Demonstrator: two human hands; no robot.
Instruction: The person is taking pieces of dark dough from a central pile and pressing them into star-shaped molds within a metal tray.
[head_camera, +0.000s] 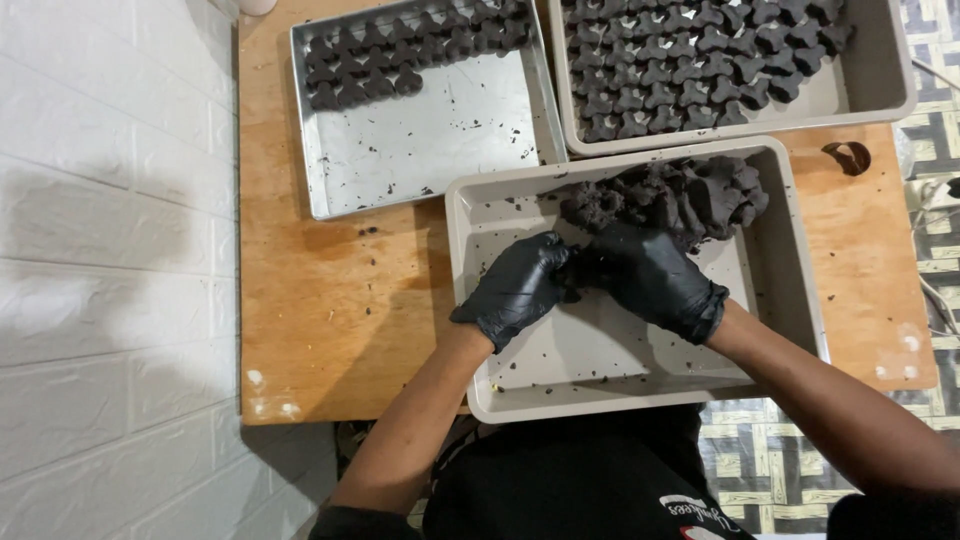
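Both my hands wear black gloves and meet inside a grey plastic tray (480, 215). My left hand (515, 288) and my right hand (655, 278) press together on a small lump of dark dough (572, 272) between them. Just beyond them, a large heap of the same dark dough (680, 195) fills the tray's far right corner. Dark crumbs dot the tray floor.
A metal tray (420, 150) at the back left holds rows of shaped dark dough pieces (400, 55). A second grey tray (880, 80) at the back right is full of such pieces. All stand on a wooden table (320, 300) beside a white wall; a cutter (848, 157) lies at right.
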